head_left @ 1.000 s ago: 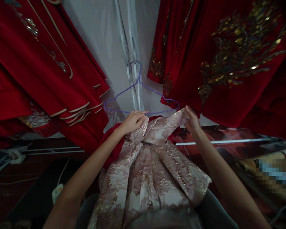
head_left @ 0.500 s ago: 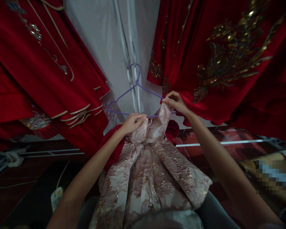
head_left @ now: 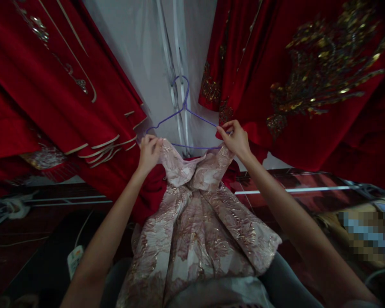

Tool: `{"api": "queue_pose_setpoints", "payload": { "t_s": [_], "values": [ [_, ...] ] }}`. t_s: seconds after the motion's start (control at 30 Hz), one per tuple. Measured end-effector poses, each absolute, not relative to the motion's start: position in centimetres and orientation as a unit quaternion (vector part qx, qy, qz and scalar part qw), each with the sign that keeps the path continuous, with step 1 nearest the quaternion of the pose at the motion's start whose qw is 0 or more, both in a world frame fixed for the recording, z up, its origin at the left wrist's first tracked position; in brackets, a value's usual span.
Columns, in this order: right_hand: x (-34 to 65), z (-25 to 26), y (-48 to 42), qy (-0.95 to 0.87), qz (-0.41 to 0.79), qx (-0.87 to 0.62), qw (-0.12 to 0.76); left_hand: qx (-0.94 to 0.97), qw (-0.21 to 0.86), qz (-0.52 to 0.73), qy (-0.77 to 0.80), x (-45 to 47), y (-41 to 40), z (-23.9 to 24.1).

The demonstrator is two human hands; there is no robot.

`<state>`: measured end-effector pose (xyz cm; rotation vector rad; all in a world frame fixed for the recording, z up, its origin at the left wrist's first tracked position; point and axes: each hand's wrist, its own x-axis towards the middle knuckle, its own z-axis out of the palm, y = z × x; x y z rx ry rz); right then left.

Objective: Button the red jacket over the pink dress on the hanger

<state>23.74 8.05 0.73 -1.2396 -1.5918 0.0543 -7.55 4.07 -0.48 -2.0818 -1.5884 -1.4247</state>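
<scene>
A pale pink and gold brocade dress (head_left: 195,239) with a pleated skirt lies over my lap. Behind its neckline is a thin purple clothes hanger (head_left: 185,105), hook upward against the pale wall. My left hand (head_left: 149,152) pinches the dress's left shoulder strap near the hanger's left end. At the other shoulder, my right hand (head_left: 235,137) has its fingers closed by the hanger's right end, where the strap sits. The fingers hide how far each strap lies over the hanger.
Red garments with silver trim (head_left: 60,85) hang on the left. Red gowns with gold sequin embroidery (head_left: 324,72) hang on the right. Metal poles (head_left: 176,51) run down the wall. A white power strip (head_left: 74,261) lies low at the left, and a metal rail (head_left: 295,189) crosses the right.
My left hand has moved left and up, spreading the left strap out to the hanger's left end. My right hand stays by the right end, its wrist turned slightly.
</scene>
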Motion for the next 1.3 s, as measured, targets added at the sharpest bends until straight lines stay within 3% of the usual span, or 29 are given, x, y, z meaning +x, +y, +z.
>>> {"api": "queue_pose_setpoints", "payload": {
  "t_s": [0.1, 0.27, 0.9, 1.3],
  "values": [
    [23.3, 1.6, 8.7, -0.692, 0.01, -0.501, 0.521, -0.647, 0.092, -0.465, -0.597, -12.2, 5.1, -1.7],
    [22.2, 2.4, 9.4, -0.713, 0.004, -0.479, 0.512, -0.638, -0.003, -0.471, -0.609, -16.2, 6.7, -4.2],
    [24.2, 3.5, 9.6, -0.703, 0.054, -0.496, 0.506, -0.558, -0.106, -0.527, -0.633, -17.9, 7.2, -6.9],
    [24.8, 3.7, 10.1, -0.721, 0.056, -0.499, 0.478, -0.616, -0.028, -0.492, -0.615, -16.9, 10.0, -2.9]
  ]
}}
